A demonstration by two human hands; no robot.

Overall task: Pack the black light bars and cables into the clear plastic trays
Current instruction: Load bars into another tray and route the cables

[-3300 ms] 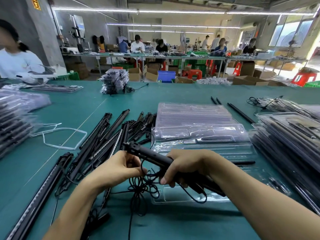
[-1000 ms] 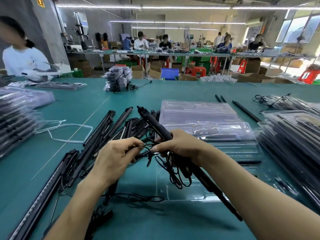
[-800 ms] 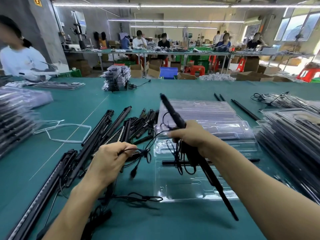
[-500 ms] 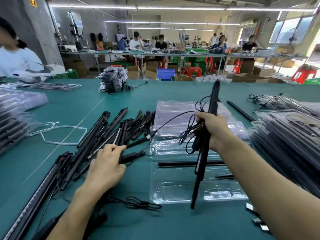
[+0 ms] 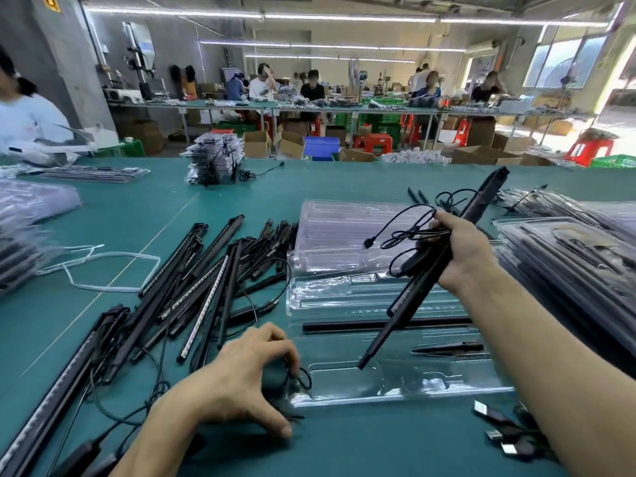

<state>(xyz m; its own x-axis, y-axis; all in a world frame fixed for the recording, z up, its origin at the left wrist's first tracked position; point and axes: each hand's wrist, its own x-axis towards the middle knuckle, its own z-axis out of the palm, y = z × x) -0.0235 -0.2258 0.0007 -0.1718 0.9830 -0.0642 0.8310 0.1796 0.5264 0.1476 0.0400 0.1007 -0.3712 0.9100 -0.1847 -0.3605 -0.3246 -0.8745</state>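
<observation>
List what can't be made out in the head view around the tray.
Head view only:
- left hand on cable loop: fingertips hide any grip.
- light bar middle: covered by right hand.
- plugs bottom right: blurred, partly behind the forearm.
- left tray stacks: blurred, cut by the edge.

Right hand (image 5: pixel 461 249) grip hides mid-section of held light bar (image 5: pixel 376 342) and part of bundled cable (image 5: pixel 409 232). Left hand (image 5: pixel 247 376) covers loose cable (image 5: pixel 309 380); pinch or mere touch, cannot tell. Right forearm hides right side of clear tray (image 5: pixel 361 383). Tray stack (image 5: pixel 31 208) on counter's left blurred, cut by frame edge.
</observation>
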